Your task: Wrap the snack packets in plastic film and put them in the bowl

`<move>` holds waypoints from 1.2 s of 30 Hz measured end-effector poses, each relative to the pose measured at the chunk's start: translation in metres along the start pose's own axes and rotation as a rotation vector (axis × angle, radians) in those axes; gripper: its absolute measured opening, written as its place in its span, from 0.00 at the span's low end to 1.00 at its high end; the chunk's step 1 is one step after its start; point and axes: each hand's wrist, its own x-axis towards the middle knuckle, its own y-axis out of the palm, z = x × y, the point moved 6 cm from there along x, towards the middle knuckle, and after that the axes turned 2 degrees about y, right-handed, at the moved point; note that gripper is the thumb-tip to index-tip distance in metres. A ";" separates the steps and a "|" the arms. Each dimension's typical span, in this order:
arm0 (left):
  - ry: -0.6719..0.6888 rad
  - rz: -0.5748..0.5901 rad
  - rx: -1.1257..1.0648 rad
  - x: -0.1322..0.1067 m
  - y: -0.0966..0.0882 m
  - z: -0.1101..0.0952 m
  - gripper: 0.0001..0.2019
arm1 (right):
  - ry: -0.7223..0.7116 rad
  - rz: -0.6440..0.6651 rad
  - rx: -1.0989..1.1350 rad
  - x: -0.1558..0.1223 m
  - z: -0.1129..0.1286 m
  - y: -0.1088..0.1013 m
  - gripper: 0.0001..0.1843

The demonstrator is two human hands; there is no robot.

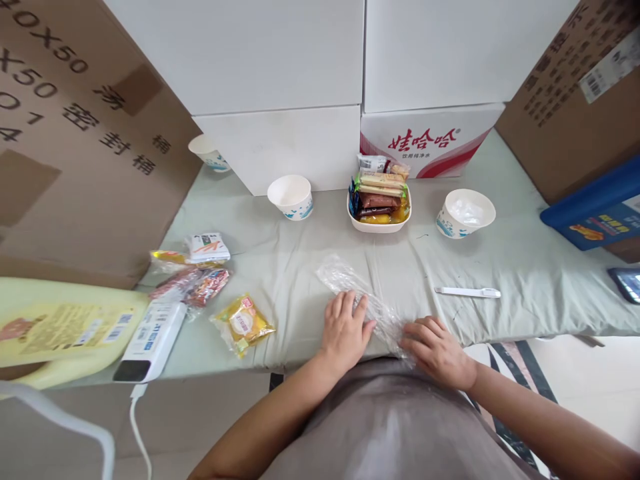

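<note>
A long crumpled strip of clear plastic wrap [383,312] lies slanted across the cloth near the front edge. My left hand [349,330] rests on its left side, palm down, fingers lying over the plastic and thumb held apart. At the strip's near end, my right hand [435,350] has its fingers curled over the plastic; its fingertips are partly hidden. Beyond the strip stands a white bowl [379,227] filled with packaged snacks [381,193]. A white utility knife [467,292] lies to the right of the plastic.
Paper cups stand at the back: one [299,211] left of the bowl, one with clear plastic inside [453,223] at right. Snack packs [243,323], a white power bank [155,340] with a cable and a yellow jug [65,327] lie left. Cartons [425,143] wall the back and sides.
</note>
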 end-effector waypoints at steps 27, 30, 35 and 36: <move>0.065 -0.285 -0.481 -0.011 -0.014 0.016 0.17 | 0.344 0.176 -0.011 0.187 -0.054 0.060 0.17; -0.007 -0.375 -0.446 0.002 -0.032 0.028 0.10 | 0.324 0.172 -0.020 0.187 -0.054 0.061 0.16; 0.007 -0.203 -0.196 0.040 -0.019 0.045 0.05 | 0.296 0.124 -0.033 0.188 -0.054 0.063 0.16; -0.015 -0.173 -0.127 0.044 -0.013 0.049 0.04 | 0.305 0.095 -0.043 0.187 -0.057 0.061 0.16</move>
